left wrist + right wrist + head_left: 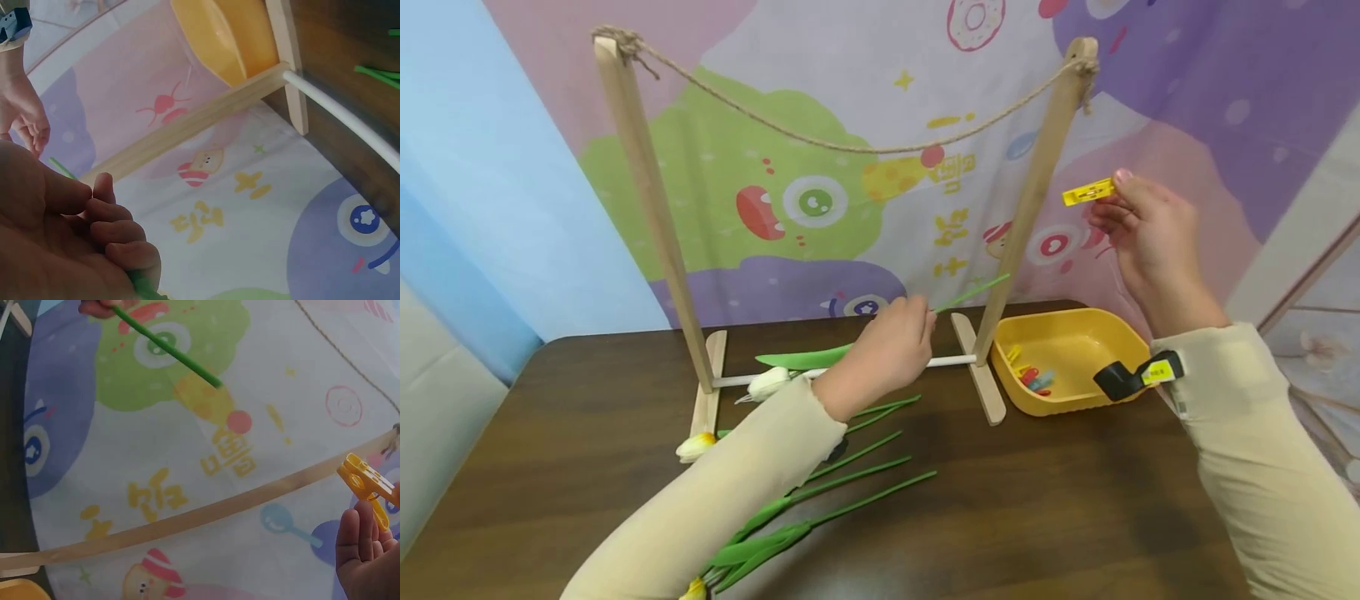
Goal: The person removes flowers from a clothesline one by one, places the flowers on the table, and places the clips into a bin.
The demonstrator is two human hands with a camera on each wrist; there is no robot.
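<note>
My left hand grips an artificial tulip by its green stem, whose end sticks out past the fingers toward the right. A white bloom and a long leaf show on the other side of that hand, above the stand's white rod. Raised at the right, my right hand pinches a yellow clothespin between thumb and fingers. In the right wrist view the clothespin points away from the fingertips. A twine rope sags between the two wooden posts, with nothing hanging on it.
More tulips lie on the brown table under my left forearm. A yellow basin holding several colored clothespins stands beside the right post. The left post and a cartoon-print cloth are behind.
</note>
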